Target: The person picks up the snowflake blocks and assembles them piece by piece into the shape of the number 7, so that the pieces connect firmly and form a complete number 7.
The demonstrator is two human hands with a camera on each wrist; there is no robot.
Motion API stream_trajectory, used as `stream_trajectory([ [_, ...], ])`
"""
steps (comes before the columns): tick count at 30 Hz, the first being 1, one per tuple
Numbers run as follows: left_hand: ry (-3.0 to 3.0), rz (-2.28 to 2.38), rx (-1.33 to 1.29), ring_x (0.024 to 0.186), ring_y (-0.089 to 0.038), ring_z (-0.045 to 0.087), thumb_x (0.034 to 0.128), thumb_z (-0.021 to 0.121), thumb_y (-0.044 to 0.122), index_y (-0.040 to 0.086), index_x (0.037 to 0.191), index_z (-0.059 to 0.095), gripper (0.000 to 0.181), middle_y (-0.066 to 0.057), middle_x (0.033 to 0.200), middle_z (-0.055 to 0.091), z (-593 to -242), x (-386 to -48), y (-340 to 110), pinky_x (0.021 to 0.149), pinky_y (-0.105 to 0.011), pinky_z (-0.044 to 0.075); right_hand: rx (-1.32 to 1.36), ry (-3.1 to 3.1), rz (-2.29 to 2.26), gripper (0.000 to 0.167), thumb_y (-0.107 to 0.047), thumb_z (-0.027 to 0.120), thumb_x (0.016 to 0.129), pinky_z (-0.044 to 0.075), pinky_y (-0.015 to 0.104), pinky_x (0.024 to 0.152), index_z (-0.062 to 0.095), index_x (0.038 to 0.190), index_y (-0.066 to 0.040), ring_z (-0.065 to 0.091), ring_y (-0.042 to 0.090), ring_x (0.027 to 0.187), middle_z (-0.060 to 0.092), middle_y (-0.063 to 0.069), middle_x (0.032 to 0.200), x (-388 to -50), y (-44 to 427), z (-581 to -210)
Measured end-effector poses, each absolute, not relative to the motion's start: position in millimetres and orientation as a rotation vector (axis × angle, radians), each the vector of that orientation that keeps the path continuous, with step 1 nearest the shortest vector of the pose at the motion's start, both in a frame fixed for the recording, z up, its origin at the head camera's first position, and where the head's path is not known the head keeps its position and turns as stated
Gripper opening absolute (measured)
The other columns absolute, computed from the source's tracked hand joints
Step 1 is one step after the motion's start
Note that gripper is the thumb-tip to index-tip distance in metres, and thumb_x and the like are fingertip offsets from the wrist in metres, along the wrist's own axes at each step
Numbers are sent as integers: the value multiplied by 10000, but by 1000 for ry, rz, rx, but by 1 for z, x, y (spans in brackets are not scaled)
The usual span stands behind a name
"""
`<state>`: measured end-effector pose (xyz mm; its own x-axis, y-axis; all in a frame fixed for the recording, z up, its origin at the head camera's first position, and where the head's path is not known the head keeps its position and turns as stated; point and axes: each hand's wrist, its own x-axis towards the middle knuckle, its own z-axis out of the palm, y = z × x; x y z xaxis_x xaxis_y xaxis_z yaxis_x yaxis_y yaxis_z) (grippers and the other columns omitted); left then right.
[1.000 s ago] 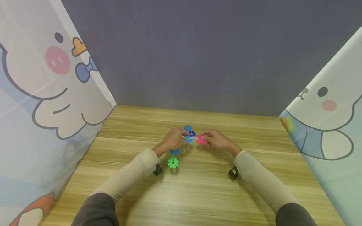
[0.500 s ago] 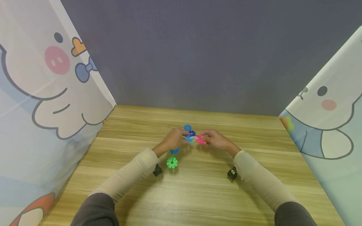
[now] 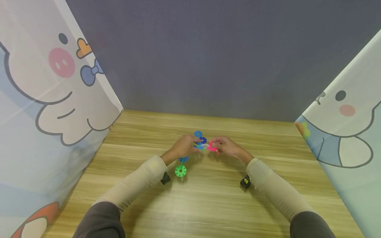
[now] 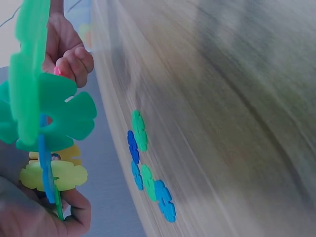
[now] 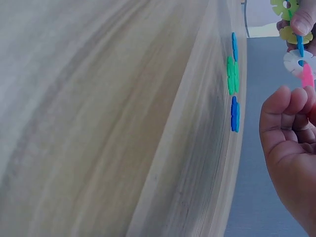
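Observation:
Notched plastic discs joined in a chain hang from my left hand, whose fingers and thumb grip them. In the left wrist view the chain shows a green disc, a blue disc and a yellow-green disc. My right hand pinches a pink disc. In the right wrist view that pink disc meets a white disc at the chain's end. A bright green disc sits at the chain's near end.
Loose discs lie on the wooden table beyond the hands, among them a blue one and a green one. A grey wall stands behind, with cartoon-printed panels at both sides.
The white disc between the hands has tilted and looks flatter. The bright green disc has swung slightly left. Both hands have otherwise stayed almost where they were.

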<state>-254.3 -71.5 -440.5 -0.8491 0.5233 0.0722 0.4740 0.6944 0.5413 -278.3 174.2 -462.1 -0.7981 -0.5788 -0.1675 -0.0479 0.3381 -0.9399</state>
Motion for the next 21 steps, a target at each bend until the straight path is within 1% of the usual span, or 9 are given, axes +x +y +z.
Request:
stream_trajectory([
  [7, 2827, 789, 834, 1092, -256, 693, 861, 824, 253, 49, 1286, 695, 489, -120, 1331, 684, -439, -254, -68, 1047, -413, 551, -570, 2129, -1456, 282, -19, 427, 1073, 561, 206, 628, 546, 1226, 187, 569, 59, 657, 590, -5, 818, -275, 175, -463],
  [8, 2830, 786, 833, 1140, -259, 686, 863, 823, 252, 51, 1288, 695, 488, -117, 1331, 685, -439, -253, -68, 1058, -414, 545, -570, 2124, -1458, 279, -17, 432, 1070, 558, 203, 629, 546, 1224, 187, 568, 62, 660, 592, -5, 820, -275, 175, -463],
  [10, 2821, 809, 829, 1103, -271, 693, 865, 822, 238, 43, 1294, 689, 489, -123, 1336, 680, -439, -252, -68, 1045, -410, 553, -570, 2118, -1459, 275, -13, 438, 1067, 558, 197, 632, 543, 1222, 188, 569, 68, 668, 594, -5, 826, -275, 175, -464],
  [15, 2816, 871, 816, 1177, -297, 682, 850, 832, 218, 34, 1292, 687, 500, -121, 1331, 682, -438, -251, -69, 1068, -407, 540, -576, 2120, -1483, 265, -8, 435, 1068, 566, 204, 632, 549, 1206, 188, 573, 75, 671, 597, -8, 829, -274, 175, -466],
  [17, 2821, 878, 810, 1255, -302, 646, 844, 837, 219, 34, 1286, 692, 500, -116, 1324, 687, -437, -250, -69, 1089, -406, 522, -568, 2116, -1502, 269, -14, 435, 1071, 565, 209, 627, 550, 1207, 187, 568, 72, 666, 589, -16, 814, -274, 173, -466],
  [18, 2821, 881, 807, 1256, -303, 645, 843, 838, 216, 33, 1284, 692, 498, -117, 1324, 687, -437, -250, -69, 1091, -406, 521, -564, 2114, -1511, 271, -14, 439, 1070, 563, 210, 625, 549, 1208, 191, 565, 70, 664, 584, -19, 807, -273, 173, -467],
  [20, 2824, 883, 803, 1238, -296, 657, 845, 837, 215, 31, 1278, 696, 490, -115, 1318, 691, -437, -250, -69, 1089, -403, 523, -546, 2108, -1533, 277, -14, 439, 1069, 555, 206, 616, 545, 1212, 197, 556, 63, 656, 573, -28, 795, -273, 171, -468],
  [21, 2824, 883, 802, 1169, -288, 689, 848, 835, 217, 29, 1277, 696, 488, -116, 1319, 689, -437, -250, -69, 1079, -400, 532, -536, 2112, -1538, 279, -14, 443, 1067, 551, 203, 610, 544, 1214, 200, 553, 58, 651, 573, -30, 790, -273, 171, -468],
])
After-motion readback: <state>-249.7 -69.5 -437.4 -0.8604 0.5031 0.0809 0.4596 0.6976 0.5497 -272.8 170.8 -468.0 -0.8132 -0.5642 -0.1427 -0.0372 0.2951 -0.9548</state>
